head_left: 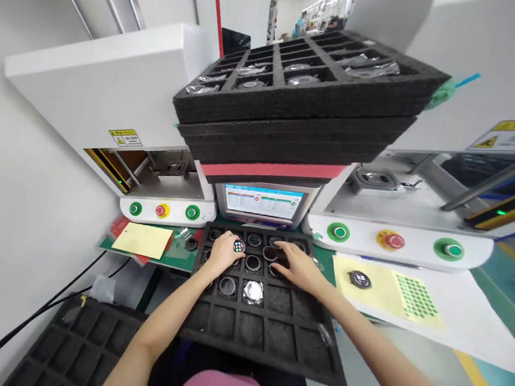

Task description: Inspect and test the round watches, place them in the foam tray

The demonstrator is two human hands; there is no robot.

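Observation:
A black foam tray [267, 332] with square pockets lies in front of me; its far pockets hold round watch bodies [252, 263]. My left hand [223, 253] is closed on one round watch body with a lit colourful screen [238, 246], held over the tray's far left pockets. My right hand [296, 265] lies over the far right pockets, fingers stretched toward a dark ring-shaped watch body [271, 253]. One pocket holds a shiny plastic bag [253, 291].
A tall stack of black foam trays [300, 118] sits above a small screen [263, 202]. Two white machines with green and red buttons [161, 210] [391, 239] flank it. A watch body [360, 279] lies on yellow sheets at right. Another foam tray [77, 345] sits lower left.

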